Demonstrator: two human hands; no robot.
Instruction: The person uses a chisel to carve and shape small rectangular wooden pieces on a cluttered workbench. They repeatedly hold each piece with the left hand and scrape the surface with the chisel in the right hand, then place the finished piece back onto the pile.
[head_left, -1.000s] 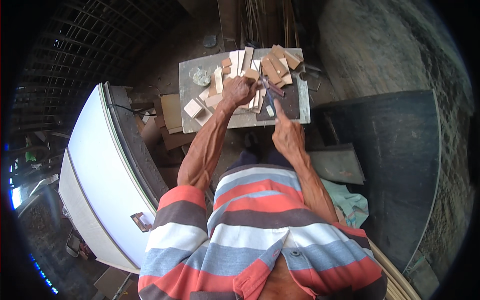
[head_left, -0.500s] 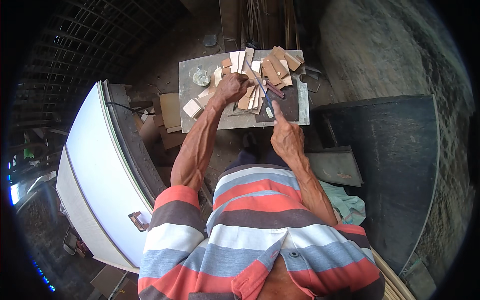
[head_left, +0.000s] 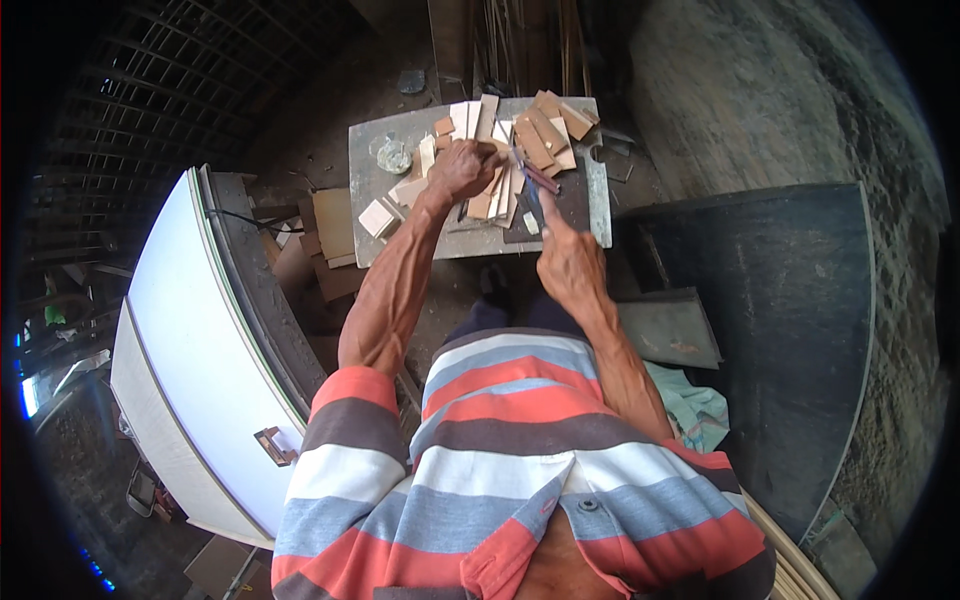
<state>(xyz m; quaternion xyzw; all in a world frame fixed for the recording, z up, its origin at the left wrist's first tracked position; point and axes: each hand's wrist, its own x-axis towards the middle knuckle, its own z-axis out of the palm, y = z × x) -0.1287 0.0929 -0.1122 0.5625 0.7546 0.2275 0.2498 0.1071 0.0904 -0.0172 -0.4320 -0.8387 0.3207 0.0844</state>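
Observation:
My right hand (head_left: 572, 262) is closed round a long, thin blue-bladed tool (head_left: 531, 196), index finger stretched along it. Motion blurs the blade, so its exact kind cannot be told. To the left, my left hand (head_left: 464, 169) is closed, pinching a small pale wood piece (head_left: 503, 157) largely covered by the fingers. The blade's far part lies beside that piece; whether they touch is unclear. Beneath both hands, several wood offcuts (head_left: 480, 205) are scattered over a low worktable (head_left: 455, 243). A reddish-brown strip (head_left: 543, 179) lies just right of the blade.
A glass jar (head_left: 392, 155) stands on the table's left side, near a stack of light blocks (head_left: 378, 217). Brown boards (head_left: 545, 135) are piled at the far right. A white panel (head_left: 205, 330) flanks me on the left, a dark board (head_left: 770, 330) on the right.
The tool and my right hand have shifted slightly, and the blade is now blurred by motion. My left hand keeps its pinch. The whole view has tilted a little.

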